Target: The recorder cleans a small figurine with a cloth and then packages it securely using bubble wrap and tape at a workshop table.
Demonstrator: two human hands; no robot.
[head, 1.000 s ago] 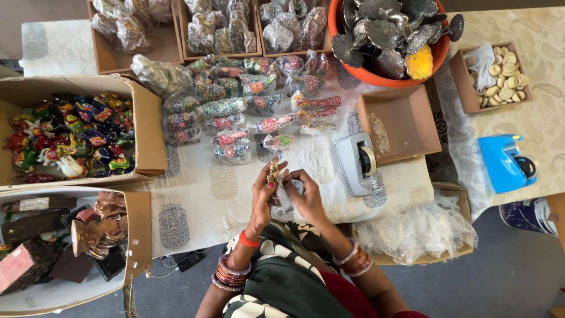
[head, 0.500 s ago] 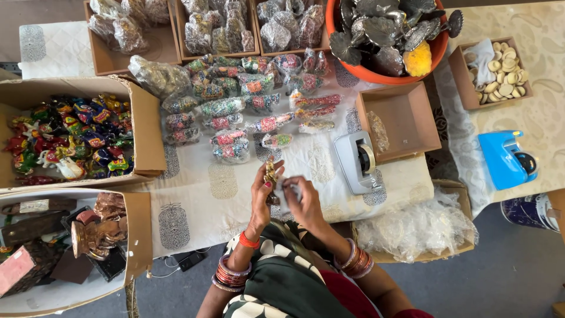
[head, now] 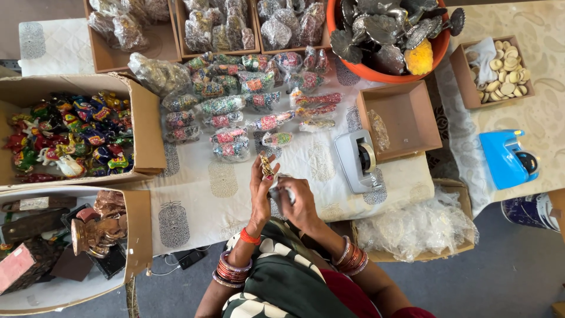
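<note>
A: Start nearest, at the bottom middle of the frame. What is different from a second ago?

B: Very little. The left hand (head: 259, 191) holds the small gold figurine (head: 266, 166) as before, its grip pinched on the piece, which stands upright just above the fingertips. The right hand (head: 296, 199) has closed in a shade tighter beside it, its grip curled around something pale, maybe a scrap of clear wrap (head: 276, 188).

A: So the work stands where it was?

B: I judge so: the figurine is held over the near edge of the bench (head: 194, 200), not yet set down among the rest.

A: And further up?

B: The grey tape dispenser (head: 359, 160) sits just right of the hands. Beyond it, rows of wrapped packets (head: 235, 118) lie across the cloth in the middle, an empty brown tray (head: 403, 118) to their right, an orange tub (head: 388, 70) of metal pieces at the upper right.

A: What can't you make out?

B: What exactly the right palm holds; the fingers cover it. The figurine is too small to read its form. The boxes along the top edge are cut off, and so is the carton of dark carvings (head: 88, 229) at the lower left.
</note>
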